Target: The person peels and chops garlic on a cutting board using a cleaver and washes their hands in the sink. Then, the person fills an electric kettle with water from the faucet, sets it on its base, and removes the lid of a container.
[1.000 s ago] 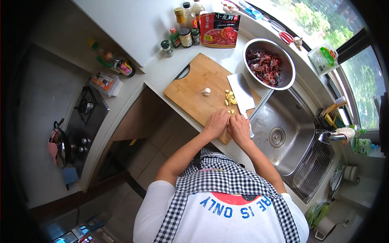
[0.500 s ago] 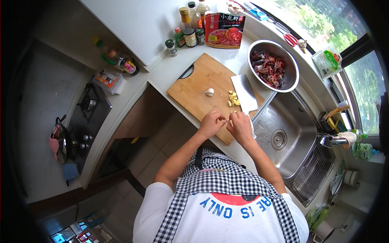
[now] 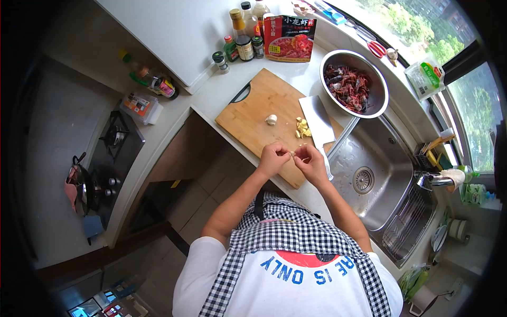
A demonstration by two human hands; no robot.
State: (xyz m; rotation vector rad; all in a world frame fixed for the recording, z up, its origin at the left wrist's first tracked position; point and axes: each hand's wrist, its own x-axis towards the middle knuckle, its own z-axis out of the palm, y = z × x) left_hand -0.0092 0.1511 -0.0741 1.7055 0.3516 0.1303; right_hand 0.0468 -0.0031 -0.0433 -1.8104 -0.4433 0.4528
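My left hand (image 3: 274, 159) and my right hand (image 3: 311, 163) meet over the near edge of the wooden cutting board (image 3: 253, 113). Their fingertips pinch a small pale garlic clove (image 3: 292, 154) between them, mostly covered by the fingers. A white garlic piece (image 3: 271, 120) lies mid-board. To its right is a little pile of yellowish chopped pieces (image 3: 302, 128), possibly ginger. Beside the pile a cleaver (image 3: 318, 122) lies flat, its handle pointing toward me past my right hand.
A steel bowl of crayfish (image 3: 384, 90) stands behind the sink (image 3: 348, 195). Sauce bottles (image 3: 243, 39) and a red seasoning packet (image 3: 289, 39) line the back. Red-handled scissors (image 3: 376, 49) lie on the windowsill. At left is a stove (image 3: 124, 150) with a pan.
The hands stay together over the board's near edge; their fingers have shifted slightly around the clove, which shows a little more. The whole view has moved slightly.
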